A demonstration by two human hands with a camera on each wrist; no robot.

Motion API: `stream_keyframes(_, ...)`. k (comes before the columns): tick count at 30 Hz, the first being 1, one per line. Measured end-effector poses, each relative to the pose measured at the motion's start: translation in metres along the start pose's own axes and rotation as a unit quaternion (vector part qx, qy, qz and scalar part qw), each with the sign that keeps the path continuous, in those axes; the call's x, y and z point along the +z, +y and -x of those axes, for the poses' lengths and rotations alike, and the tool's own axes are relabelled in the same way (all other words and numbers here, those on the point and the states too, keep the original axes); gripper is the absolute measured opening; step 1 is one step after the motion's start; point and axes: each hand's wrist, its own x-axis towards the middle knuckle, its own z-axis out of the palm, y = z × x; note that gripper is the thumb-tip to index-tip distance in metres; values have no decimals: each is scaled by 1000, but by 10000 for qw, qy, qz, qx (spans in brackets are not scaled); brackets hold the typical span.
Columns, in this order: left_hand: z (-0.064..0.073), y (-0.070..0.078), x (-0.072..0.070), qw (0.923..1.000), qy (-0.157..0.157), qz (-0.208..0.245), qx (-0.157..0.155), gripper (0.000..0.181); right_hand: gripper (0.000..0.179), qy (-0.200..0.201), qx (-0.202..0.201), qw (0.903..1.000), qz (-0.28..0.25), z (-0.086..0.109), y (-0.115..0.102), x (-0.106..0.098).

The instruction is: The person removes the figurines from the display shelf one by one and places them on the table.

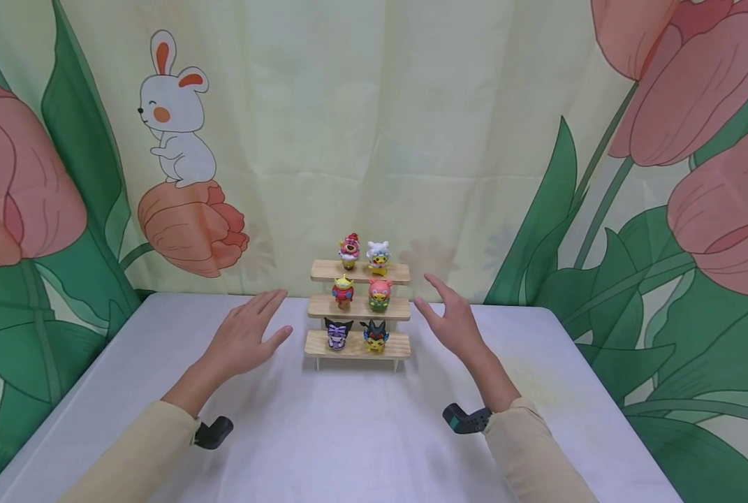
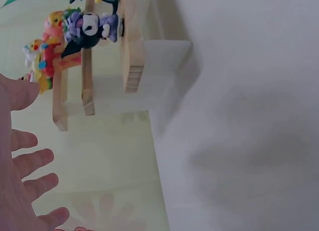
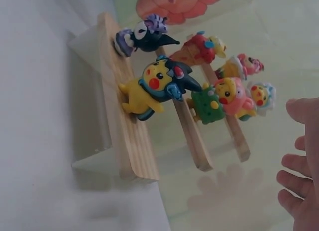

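Tulip-print cloth (image 1: 443, 126) hangs behind the white table (image 1: 361, 433). My left hand (image 1: 243, 337) and right hand (image 1: 454, 327) hold nothing, fingers out, on each side of the wooden stand (image 1: 313, 343) with six toy figurines (image 1: 379, 296). Going slowly should keep them upright.

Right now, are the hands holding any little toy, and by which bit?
Nothing is held: left hand and right hand are empty, beside the stand.
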Motion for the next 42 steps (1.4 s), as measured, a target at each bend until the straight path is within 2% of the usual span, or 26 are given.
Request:
stream_keyframes(11, -3, 1, -1, 9999, 5, 99, 108, 70, 62, -48, 15, 10000, 52, -5, 0, -2)
stream_keyframes(25, -7, 3, 1, 9998, -50, 193, 95, 71, 61, -61, -80, 9999, -111, -10, -1, -1)
stream_keyframes(42, -13, 6, 5, 9983, -313, 480, 44, 72, 61, -15, -6, 9996, -266, -16, 0, 4)
